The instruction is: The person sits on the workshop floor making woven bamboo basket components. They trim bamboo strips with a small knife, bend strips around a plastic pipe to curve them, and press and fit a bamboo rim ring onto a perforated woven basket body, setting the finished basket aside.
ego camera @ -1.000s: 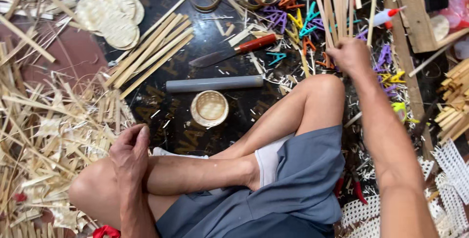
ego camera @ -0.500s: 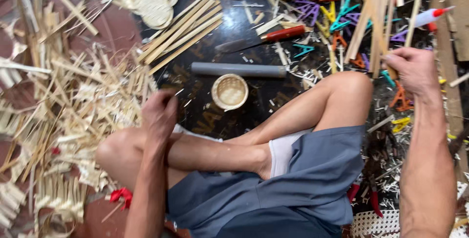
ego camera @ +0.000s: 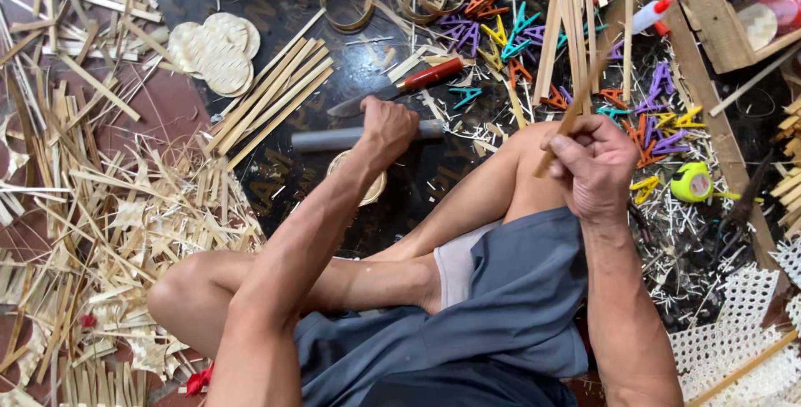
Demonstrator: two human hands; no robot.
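Note:
I sit cross-legged on the floor among bamboo scraps. My right hand (ego camera: 594, 165) is closed around a thin bamboo strip (ego camera: 576, 111) that slants up and away over my right knee. My left hand (ego camera: 385, 129) reaches forward with its fingers curled down onto a grey tube (ego camera: 325, 138) lying crosswise on the dark floor. Just beyond that hand lies a knife with a red handle (ego camera: 406, 84). A small round woven basket (ego camera: 372, 188) sits partly hidden under my left forearm.
Bundled bamboo slats (ego camera: 271, 98) and round woven discs (ego camera: 215, 50) lie at the far left. Bamboo rings (ego camera: 349, 0), coloured plastic clips (ego camera: 501, 31), a glue bottle (ego camera: 651, 13), a yellow-green tape measure (ego camera: 692, 182) and white woven cane mesh (ego camera: 734, 332) surround me. Loose offcuts (ego camera: 92, 207) cover the left floor.
My left hand lifted off my knee and reached forward to the grey tube. My right hand drew back from the far pile toward my knee, holding a bamboo strip.

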